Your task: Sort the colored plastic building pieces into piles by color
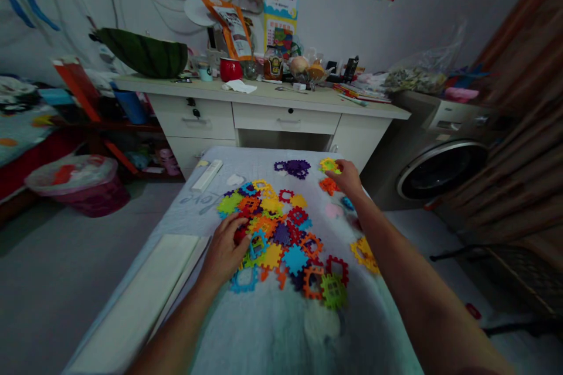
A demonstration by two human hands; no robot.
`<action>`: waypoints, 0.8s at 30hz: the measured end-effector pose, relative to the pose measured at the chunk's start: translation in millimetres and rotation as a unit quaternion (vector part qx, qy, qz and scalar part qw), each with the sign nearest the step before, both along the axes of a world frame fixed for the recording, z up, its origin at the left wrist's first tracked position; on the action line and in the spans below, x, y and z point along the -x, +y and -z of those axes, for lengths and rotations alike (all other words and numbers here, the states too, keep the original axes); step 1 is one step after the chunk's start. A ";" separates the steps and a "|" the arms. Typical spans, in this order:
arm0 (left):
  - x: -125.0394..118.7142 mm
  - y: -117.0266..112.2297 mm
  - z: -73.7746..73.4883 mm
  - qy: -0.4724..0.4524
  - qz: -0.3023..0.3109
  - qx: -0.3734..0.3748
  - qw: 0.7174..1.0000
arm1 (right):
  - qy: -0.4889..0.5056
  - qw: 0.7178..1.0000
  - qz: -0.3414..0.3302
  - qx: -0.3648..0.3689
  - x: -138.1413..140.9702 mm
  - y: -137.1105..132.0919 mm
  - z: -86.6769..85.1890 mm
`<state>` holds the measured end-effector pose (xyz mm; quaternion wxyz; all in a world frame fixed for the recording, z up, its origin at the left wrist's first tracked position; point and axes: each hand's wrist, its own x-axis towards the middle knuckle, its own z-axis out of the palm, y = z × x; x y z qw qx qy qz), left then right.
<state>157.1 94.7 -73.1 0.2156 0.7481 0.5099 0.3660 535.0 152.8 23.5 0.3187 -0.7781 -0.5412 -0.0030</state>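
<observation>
A heap of flat plastic interlocking tiles (281, 234) in many colours lies in the middle of a small table (281, 328) covered with a pale cloth. My left hand (226, 249) rests on the heap's left edge, fingers curled over a red tile. My right hand (347, 179) reaches to the far right corner, fingers closed by a yellow-green tile (329, 165), with an orange tile (328, 186) just below it. A purple group (295, 167) lies at the far edge. Yellow tiles (364, 252) sit beside my right forearm.
A white flat board (145, 299) lies on the table's left side and a white remote-like bar (206, 174) near the far left. Beyond stand a cluttered desk (264, 105), a washing machine (440, 152) at right and a pink bin (77, 184) at left.
</observation>
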 end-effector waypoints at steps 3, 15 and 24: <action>-0.1 0.3 -0.6 -0.001 0.003 -0.006 1.000 | 0.044 0.998 -0.043 -0.010 -21.5 -53.6 -2.4; -3.2 2.8 2.2 0.025 -0.003 -0.012 1.000 | 0.078 0.991 -0.033 0.106 -57.9 -255.4 49.2; -3.7 2.2 3.5 0.035 -0.007 -0.022 0.999 | -0.057 0.992 0.023 0.108 -22.4 -262.4 63.7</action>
